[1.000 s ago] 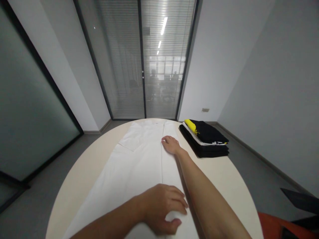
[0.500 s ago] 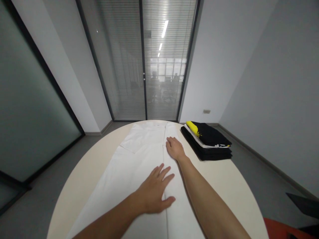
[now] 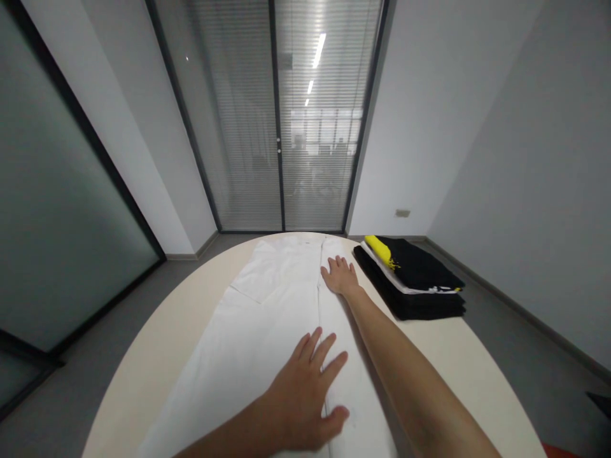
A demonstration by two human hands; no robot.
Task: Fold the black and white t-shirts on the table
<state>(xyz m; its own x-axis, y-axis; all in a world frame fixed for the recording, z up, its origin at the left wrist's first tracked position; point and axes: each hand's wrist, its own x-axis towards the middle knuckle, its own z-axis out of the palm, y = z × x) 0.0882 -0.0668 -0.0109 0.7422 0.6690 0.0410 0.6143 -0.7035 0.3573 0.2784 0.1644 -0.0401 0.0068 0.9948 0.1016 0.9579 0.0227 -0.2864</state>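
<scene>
Frosted glass panel (image 3: 71, 210): at the far left we see it, greenish, inside a black frame.
Tabletop (image 3: 143, 369): it is cream in colour and has a rounded edge; on this side we see a bare part of it.
White garment (image 3: 252, 337): it lies flat on the middle of the tabletop, stretching from near the far edge toward us. We notice a short slanting line at its upper left and one thin long line near its right side.
Glass doors (image 3: 238, 159): they are beyond the tabletop, with dark frames and horizontal blinds.
Left hand (image 3: 305, 394): it is the nearer of our two hands, open, palm down, with fingers spread over the garment and across the long line. We cannot tell if the whole palm touches the fabric.
Right hand (image 3: 341, 278): it is also open, palm down, and rests on the garment's right strip, close to its far end.
Stack of folded clothes (image 3: 415, 270): it sits on the tabletop to the right of the right hand, near it but apart. We see black layers, one white layer, and yellow at the top left.
Red object (image 3: 563, 451): only a small part shows at the lower right, so we cannot tell what it is.
</scene>
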